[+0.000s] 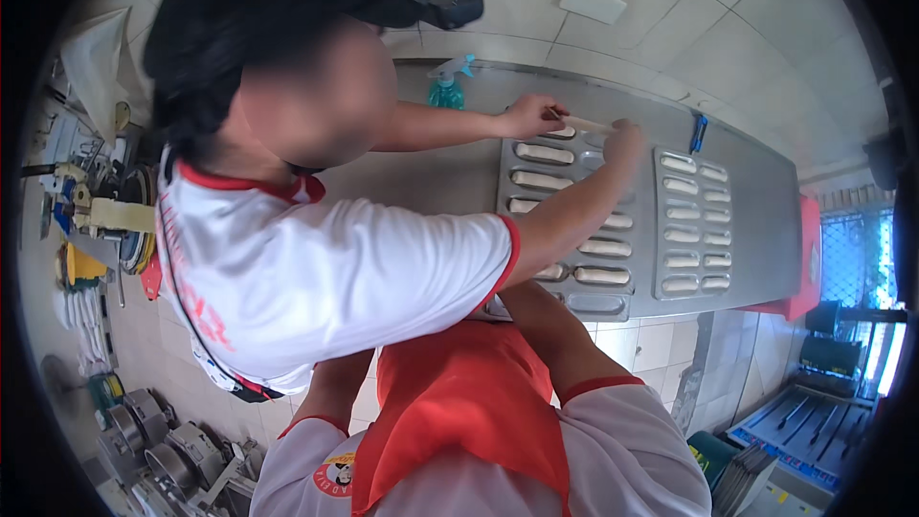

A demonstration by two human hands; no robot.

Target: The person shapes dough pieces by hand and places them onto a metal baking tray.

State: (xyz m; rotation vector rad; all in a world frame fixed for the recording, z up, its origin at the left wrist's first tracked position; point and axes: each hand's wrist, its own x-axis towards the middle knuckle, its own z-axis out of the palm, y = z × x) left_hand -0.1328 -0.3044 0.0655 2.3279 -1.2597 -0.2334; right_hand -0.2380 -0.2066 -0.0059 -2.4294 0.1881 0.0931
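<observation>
Both of my hands are hidden behind a co-worker's white-sleeved arm and body. My right forearm reaches up toward the table and disappears under that arm. Of my left arm, only a short stretch shows below the co-worker's shirt. Nearest to my right arm is a metal baking tray, its long moulds filled with pale dough rolls. Over the tray's far end, the co-worker's two hands hold a pale strip of dough between them.
A second tray of dough rolls lies to the right, with a blue-handled tool behind it. A teal spray bottle stands by the wall. The co-worker leans in from the left. A red bin adjoins the table's right end.
</observation>
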